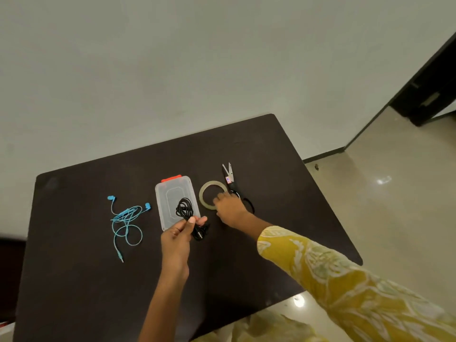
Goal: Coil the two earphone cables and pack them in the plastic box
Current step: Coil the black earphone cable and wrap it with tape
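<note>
My left hand [178, 236] pinches the coiled black earphone cable [185, 209] just above the near end of the clear plastic box [170, 193], which lies shut with an orange latch at its far end. The cable's plug end hangs below my fingers. The blue earphone cable [127, 219] lies loose and tangled on the table to the left of the box. My right hand [230, 209] reaches over the near edge of the tape roll [212, 198], its fingers on the roll's rim; whether they grip it is unclear.
Black-handled scissors [231, 182] lie right of the tape roll, blades pointing away. Everything rests on a dark table [86, 280] set against a pale wall. Tiled floor and a dark door frame [424, 95] are on the right.
</note>
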The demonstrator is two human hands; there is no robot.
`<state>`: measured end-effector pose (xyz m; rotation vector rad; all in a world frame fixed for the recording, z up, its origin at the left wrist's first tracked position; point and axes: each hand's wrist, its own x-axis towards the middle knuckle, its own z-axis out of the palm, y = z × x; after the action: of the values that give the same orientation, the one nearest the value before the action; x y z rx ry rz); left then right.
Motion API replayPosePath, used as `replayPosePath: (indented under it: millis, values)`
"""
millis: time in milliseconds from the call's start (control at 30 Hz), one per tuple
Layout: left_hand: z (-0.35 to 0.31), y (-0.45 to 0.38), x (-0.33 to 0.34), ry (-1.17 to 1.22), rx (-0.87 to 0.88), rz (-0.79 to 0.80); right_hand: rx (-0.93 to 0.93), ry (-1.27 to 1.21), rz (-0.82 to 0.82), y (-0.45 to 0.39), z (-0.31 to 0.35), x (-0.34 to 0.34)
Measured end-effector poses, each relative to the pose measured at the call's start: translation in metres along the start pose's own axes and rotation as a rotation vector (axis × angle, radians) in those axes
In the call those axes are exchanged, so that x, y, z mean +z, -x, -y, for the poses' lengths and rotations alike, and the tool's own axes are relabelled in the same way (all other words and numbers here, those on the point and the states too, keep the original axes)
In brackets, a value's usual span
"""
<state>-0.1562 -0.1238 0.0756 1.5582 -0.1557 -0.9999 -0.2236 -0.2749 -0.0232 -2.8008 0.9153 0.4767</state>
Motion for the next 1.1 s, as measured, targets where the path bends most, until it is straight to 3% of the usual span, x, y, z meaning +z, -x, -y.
replayPosePath:
  millis: [133,233,333,500,633,967,1100]
  values:
    - [0.002,-0.006,0.015,-0.016,-0.007,-0.057,-0.124,0.178,0.020,-0.017,-0.007,0.013]
    - [0.002,-0.006,0.021,0.017,-0.033,-0.078,-0.209,0.179,-0.013,-0.019,-0.014,0.013]
    - [-0.001,-0.002,0.021,0.029,-0.035,-0.049,-0.213,0.007,-0.086,-0.006,-0.024,0.001]
    - [-0.011,0.003,0.017,0.113,-0.070,0.046,-0.286,-0.499,-0.335,0.043,-0.035,-0.037]
    - [-0.027,0.012,0.016,0.189,-0.042,0.184,-0.410,-0.591,-0.462,0.080,-0.029,-0.062]
    - [-0.038,0.021,-0.003,0.425,-0.074,0.257,-0.432,-0.649,-0.457,0.120,-0.006,-0.077]
    - [-0.035,0.021,-0.017,0.590,-0.079,0.344,-0.420,-0.799,-0.421,0.128,-0.005,-0.090]
